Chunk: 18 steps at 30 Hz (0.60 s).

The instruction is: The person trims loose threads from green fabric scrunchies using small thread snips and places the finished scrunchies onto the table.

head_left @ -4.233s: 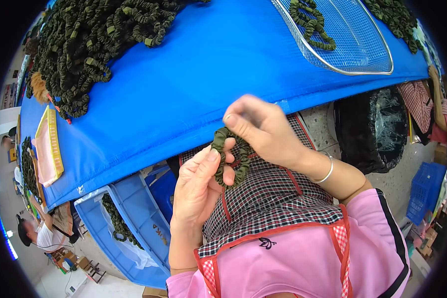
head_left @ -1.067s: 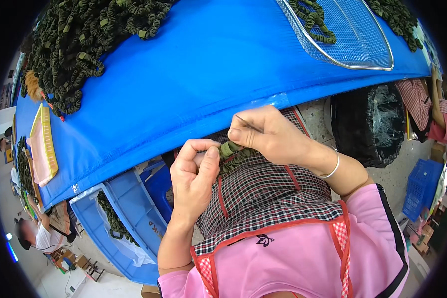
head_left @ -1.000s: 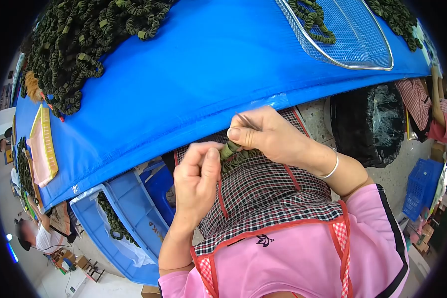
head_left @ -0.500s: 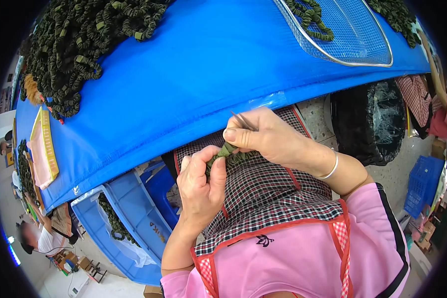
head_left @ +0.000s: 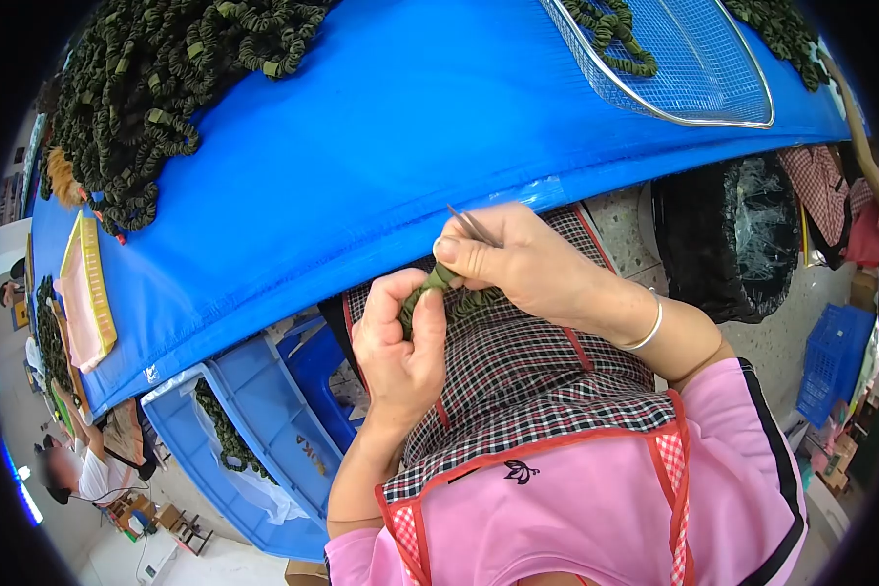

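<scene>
Between my two hands, above the checked apron, is a dark green gathered fabric loop [head_left: 439,278]. My left hand [head_left: 397,337] is closed on its left part, with thumb and fingers pinching the fabric. My right hand [head_left: 523,262] pinches the loop's upper right part between thumb and fingers. A thin dark metal tool with pointed tips [head_left: 475,227] also sits in my right hand, its points sticking out to the upper left. Part of the loop hangs below the right fingers. The rest of the tool is hidden in the palm.
A large pile of green loops [head_left: 156,88] lies at the table's upper left. A wire basket [head_left: 693,73] holds several loops. Nearby are a yellow-rimmed tray [head_left: 96,283], blue crates [head_left: 264,420] and a black-covered tub [head_left: 728,239]. Other people are at both edges.
Earlier the loop was spread open over my left fingers; now both hands pinch it. Over the last second my left hand has turned slightly and the tool's tips have come further into view.
</scene>
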### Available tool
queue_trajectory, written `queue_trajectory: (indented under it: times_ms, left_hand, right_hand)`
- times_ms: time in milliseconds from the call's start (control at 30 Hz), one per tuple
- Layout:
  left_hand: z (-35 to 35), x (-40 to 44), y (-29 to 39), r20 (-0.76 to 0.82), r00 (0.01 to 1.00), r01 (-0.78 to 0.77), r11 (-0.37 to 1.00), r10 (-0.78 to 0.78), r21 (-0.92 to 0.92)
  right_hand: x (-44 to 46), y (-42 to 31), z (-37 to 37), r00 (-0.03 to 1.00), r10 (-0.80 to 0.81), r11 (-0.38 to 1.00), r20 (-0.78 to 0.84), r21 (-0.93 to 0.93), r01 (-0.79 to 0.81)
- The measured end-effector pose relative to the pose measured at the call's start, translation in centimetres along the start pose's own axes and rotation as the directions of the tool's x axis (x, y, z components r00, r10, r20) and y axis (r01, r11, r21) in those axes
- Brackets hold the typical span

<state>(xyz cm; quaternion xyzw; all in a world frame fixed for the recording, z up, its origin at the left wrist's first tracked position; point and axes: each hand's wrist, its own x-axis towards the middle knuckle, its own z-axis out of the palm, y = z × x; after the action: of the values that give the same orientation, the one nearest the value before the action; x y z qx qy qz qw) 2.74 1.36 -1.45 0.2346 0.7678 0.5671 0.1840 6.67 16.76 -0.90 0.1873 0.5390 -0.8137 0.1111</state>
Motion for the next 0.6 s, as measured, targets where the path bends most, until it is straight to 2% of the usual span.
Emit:
queue_trajectory:
  times_ms: [67,100,200,233,333,467,500,600]
  left_hand:
    - [0.5,0.2,-0.9,0.016,0.999,0.050,0.996,-0.049,-0.079]
    - [0.7,0.1,-1.1,0.076,0.993,0.110,0.970,-0.095,-0.215]
    - [0.4,0.2,0.5,0.154,0.977,0.164,0.979,-0.146,-0.117]
    - [0.3,0.3,0.5,0.127,0.976,0.188,0.980,-0.178,-0.067]
    - [0.7,0.6,0.7,0.029,0.999,0.017,0.990,-0.021,0.138]
    - [0.4,0.2,1.2,0.090,0.993,0.054,0.973,-0.075,0.223]
    - [0.4,0.2,0.9,0.091,0.996,-0.024,0.970,0.002,0.244]
    - [-0.7,-0.2,0.6,0.178,0.984,-0.057,0.949,0.001,0.309]
  right_hand:
    - [0.2,0.1,-0.1,0.999,-0.016,0.999,-0.029,-0.031,0.015]
    - [0.2,0.2,-0.2,0.999,-0.022,0.999,-0.044,-0.047,0.020]
    - [0.1,0.3,0.0,0.999,-0.014,0.986,-0.038,-0.169,0.007]
    - [0.3,0.9,0.4,0.986,-0.146,0.976,-0.082,-0.172,0.130]
    - [0.2,1.1,0.4,0.969,-0.226,0.931,-0.095,-0.315,0.187]
    - [-0.5,0.1,0.2,0.966,-0.228,0.883,-0.122,-0.444,0.153]
    - [-0.6,-0.2,0.1,0.959,-0.262,0.838,-0.113,-0.520,0.168]
    - [-0.9,-1.1,-0.7,0.976,-0.186,0.874,-0.114,-0.473,0.111]
